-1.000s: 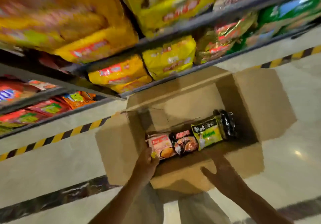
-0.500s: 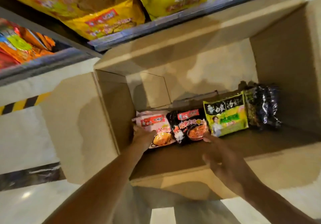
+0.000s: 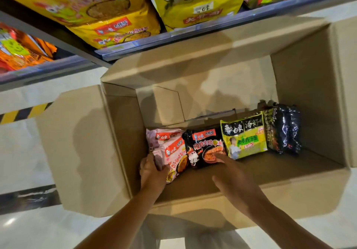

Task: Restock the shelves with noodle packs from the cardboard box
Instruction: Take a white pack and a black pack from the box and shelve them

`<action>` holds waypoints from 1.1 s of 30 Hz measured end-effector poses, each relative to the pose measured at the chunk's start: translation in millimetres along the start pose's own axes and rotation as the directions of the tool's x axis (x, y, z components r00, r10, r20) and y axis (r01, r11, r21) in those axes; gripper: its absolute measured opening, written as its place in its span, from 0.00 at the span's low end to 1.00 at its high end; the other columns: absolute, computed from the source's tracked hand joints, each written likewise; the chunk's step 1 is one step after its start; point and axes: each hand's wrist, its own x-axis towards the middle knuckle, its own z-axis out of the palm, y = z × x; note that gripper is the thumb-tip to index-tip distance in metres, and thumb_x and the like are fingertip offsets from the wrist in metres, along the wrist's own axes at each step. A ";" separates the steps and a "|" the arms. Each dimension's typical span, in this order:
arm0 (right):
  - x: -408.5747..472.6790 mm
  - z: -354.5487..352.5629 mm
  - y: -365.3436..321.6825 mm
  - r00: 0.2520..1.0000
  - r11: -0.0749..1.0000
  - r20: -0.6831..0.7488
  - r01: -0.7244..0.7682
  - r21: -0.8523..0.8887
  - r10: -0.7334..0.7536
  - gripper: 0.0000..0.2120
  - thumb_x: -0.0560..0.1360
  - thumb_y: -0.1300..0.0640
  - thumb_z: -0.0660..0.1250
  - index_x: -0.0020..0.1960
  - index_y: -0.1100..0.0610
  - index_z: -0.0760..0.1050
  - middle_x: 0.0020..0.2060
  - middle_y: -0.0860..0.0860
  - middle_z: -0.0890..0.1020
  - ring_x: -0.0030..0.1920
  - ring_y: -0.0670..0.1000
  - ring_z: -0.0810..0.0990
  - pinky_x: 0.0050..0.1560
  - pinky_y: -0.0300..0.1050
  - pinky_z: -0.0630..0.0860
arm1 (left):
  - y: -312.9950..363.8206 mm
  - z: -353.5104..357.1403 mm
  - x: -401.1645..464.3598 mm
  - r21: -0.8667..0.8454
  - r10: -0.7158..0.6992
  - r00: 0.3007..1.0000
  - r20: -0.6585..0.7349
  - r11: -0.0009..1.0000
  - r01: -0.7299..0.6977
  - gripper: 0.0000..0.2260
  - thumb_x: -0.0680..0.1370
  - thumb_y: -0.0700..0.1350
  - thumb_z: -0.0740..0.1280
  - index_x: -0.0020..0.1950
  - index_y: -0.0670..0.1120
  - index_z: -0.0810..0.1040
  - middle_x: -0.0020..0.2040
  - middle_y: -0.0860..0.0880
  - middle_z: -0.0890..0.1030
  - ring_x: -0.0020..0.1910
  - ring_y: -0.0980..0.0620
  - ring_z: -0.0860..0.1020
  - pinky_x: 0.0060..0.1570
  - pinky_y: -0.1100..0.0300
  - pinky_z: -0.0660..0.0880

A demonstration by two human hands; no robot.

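An open cardboard box [image 3: 301,101] stands on the floor below the shelves. Along its bottom lie a pink noodle pack [image 3: 170,148], a black and red pack [image 3: 204,146], a green pack [image 3: 245,136] and a dark pack [image 3: 284,128]. My left hand [image 3: 152,169] is inside the box, fingers curled around the near left edge of the pink pack. My right hand [image 3: 233,179] reaches in with fingers spread, its fingertips touching the near edge of the black and red pack.
Just beyond the box, the lowest shelf edge [image 3: 154,41] carries large yellow noodle bags [image 3: 108,14]. Orange packs [image 3: 21,49] sit on a shelf at the left. Box flaps [image 3: 77,152] spread outward over the pale floor with its yellow-black stripe [image 3: 23,111].
The view has closed in on the box. My left hand has closed on the pink pack and lifted its near edge; my right hand moved forward onto the black and red pack.
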 end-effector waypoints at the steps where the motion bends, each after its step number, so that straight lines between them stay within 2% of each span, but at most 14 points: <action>1: 3.7 1.2 0.6 1.000 1.000 -0.002 -0.028 0.006 0.028 0.29 0.73 0.50 0.66 0.69 0.30 0.63 0.56 0.50 0.80 0.37 0.38 0.72 0.37 0.34 0.69 | 2.0 -2.6 -1.4 -0.026 0.013 1.000 0.004 1.000 -0.013 0.23 0.75 0.42 0.73 0.68 0.43 0.73 0.64 0.41 0.76 0.64 0.41 0.74 0.57 0.57 0.72; 4: 12.3 0.1 -4.5 0.998 0.998 -0.001 -0.063 0.032 0.063 0.27 0.74 0.54 0.66 0.67 0.31 0.66 0.48 0.50 0.75 0.29 0.41 0.72 0.30 0.39 0.71 | 8.1 -13.0 -7.8 -0.049 0.076 0.997 0.017 0.996 -0.075 0.20 0.76 0.42 0.73 0.66 0.43 0.74 0.61 0.43 0.81 0.60 0.44 0.78 0.49 0.63 0.70; 7: 18.1 -9.0 -17.9 0.997 0.996 -0.020 -0.069 -0.049 0.068 0.29 0.75 0.60 0.66 0.71 0.37 0.67 0.58 0.52 0.76 0.31 0.46 0.76 0.28 0.39 0.73 | 11.3 -31.8 -15.6 -0.021 0.169 0.986 0.007 0.985 -0.169 0.18 0.75 0.43 0.73 0.63 0.43 0.74 0.60 0.45 0.82 0.59 0.44 0.80 0.47 0.62 0.72; 9: 19.4 -17.3 -27.8 1.000 0.982 -0.005 -0.030 -0.187 0.030 0.30 0.76 0.60 0.67 0.74 0.40 0.65 0.65 0.50 0.73 0.39 0.47 0.80 0.34 0.39 0.75 | 11.0 -47.0 -17.5 -0.020 0.225 0.974 0.007 0.974 -0.225 0.17 0.76 0.43 0.73 0.62 0.46 0.74 0.59 0.47 0.82 0.58 0.45 0.80 0.48 0.60 0.76; 11: 20.3 -22.9 -36.7 1.000 0.949 0.027 0.001 -0.315 0.008 0.32 0.77 0.59 0.67 0.76 0.41 0.61 0.66 0.47 0.70 0.50 0.49 0.81 0.44 0.39 0.77 | 11.8 -63.0 -19.9 -0.051 0.267 0.964 0.023 0.963 -0.265 0.16 0.76 0.43 0.72 0.61 0.49 0.74 0.58 0.49 0.82 0.56 0.47 0.81 0.46 0.59 0.78; 13: 26.9 -23.1 -44.2 0.998 0.905 0.061 0.038 -0.424 -0.013 0.34 0.77 0.58 0.68 0.77 0.43 0.58 0.72 0.49 0.69 0.68 0.52 0.72 0.60 0.45 0.74 | 15.3 -79.4 -24.0 -0.098 0.299 0.954 0.030 0.950 -0.295 0.16 0.76 0.42 0.72 0.61 0.50 0.74 0.57 0.51 0.82 0.55 0.51 0.81 0.45 0.64 0.78; 14: 32.6 -21.9 -47.3 0.996 0.886 0.079 0.064 -0.460 -0.031 0.35 0.77 0.58 0.68 0.78 0.44 0.57 0.74 0.50 0.67 0.72 0.53 0.66 0.64 0.47 0.71 | 17.8 -86.6 -25.6 -0.123 0.314 0.949 0.027 0.943 -0.309 0.16 0.76 0.42 0.72 0.62 0.50 0.74 0.57 0.52 0.82 0.55 0.52 0.81 0.44 0.66 0.78; 16: 45.9 -18.1 -57.7 0.991 0.871 0.112 0.118 -0.476 -0.073 0.36 0.76 0.59 0.69 0.79 0.47 0.55 0.76 0.49 0.64 0.75 0.52 0.62 0.68 0.48 0.68 | 23.6 -99.3 -27.2 -0.165 0.340 0.940 0.013 0.928 -0.333 0.15 0.76 0.43 0.73 0.61 0.50 0.75 0.54 0.53 0.83 0.53 0.54 0.82 0.44 0.64 0.80; 19: 70.4 -10.6 -73.4 0.980 0.840 0.142 0.191 -0.508 -0.137 0.41 0.74 0.65 0.70 0.80 0.52 0.53 0.77 0.52 0.62 0.76 0.53 0.61 0.71 0.47 0.65 | 28.6 -112.0 -23.1 -0.190 0.363 0.932 -0.012 0.914 -0.359 0.13 0.75 0.43 0.74 0.58 0.50 0.77 0.50 0.56 0.84 0.49 0.56 0.83 0.39 0.66 0.80; 22: 98.5 -1.4 -78.0 0.968 0.677 0.178 0.249 -0.693 -0.175 0.44 0.74 0.65 0.70 0.81 0.56 0.47 0.78 0.55 0.56 0.78 0.56 0.55 0.74 0.50 0.62 | 33.4 -115.8 -11.8 -0.210 0.396 0.918 -0.010 0.897 -0.389 0.11 0.75 0.44 0.74 0.55 0.49 0.77 0.48 0.52 0.84 0.48 0.54 0.84 0.40 0.58 0.83; 25: 120.1 10.8 -74.7 0.969 0.446 0.202 0.245 -0.861 -0.143 0.45 0.74 0.62 0.71 0.80 0.59 0.44 0.79 0.59 0.55 0.79 0.59 0.54 0.77 0.54 0.59 | 38.4 -114.3 -1.1 -0.289 0.414 0.910 0.022 0.874 -0.390 0.11 0.75 0.42 0.74 0.55 0.49 0.78 0.50 0.50 0.84 0.50 0.52 0.84 0.42 0.57 0.83; 30: 121.8 16.6 -72.4 0.993 0.272 0.115 0.121 -0.955 -0.038 0.38 0.76 0.61 0.67 0.79 0.62 0.49 0.76 0.60 0.62 0.76 0.60 0.60 0.75 0.54 0.60 | 35.5 -109.9 8.0 -0.285 0.449 0.893 0.013 0.858 -0.428 0.10 0.76 0.40 0.73 0.55 0.47 0.77 0.49 0.49 0.84 0.50 0.53 0.83 0.43 0.59 0.82; 33: 117.5 12.6 -64.9 0.988 0.177 0.123 0.137 -0.975 -0.088 0.30 0.76 0.61 0.66 0.75 0.61 0.60 0.71 0.59 0.67 0.72 0.59 0.65 0.73 0.53 0.62 | 32.1 -111.6 5.5 -0.249 0.465 0.885 0.016 0.859 -0.447 0.11 0.75 0.39 0.73 0.55 0.48 0.77 0.49 0.50 0.83 0.50 0.55 0.83 0.41 0.65 0.80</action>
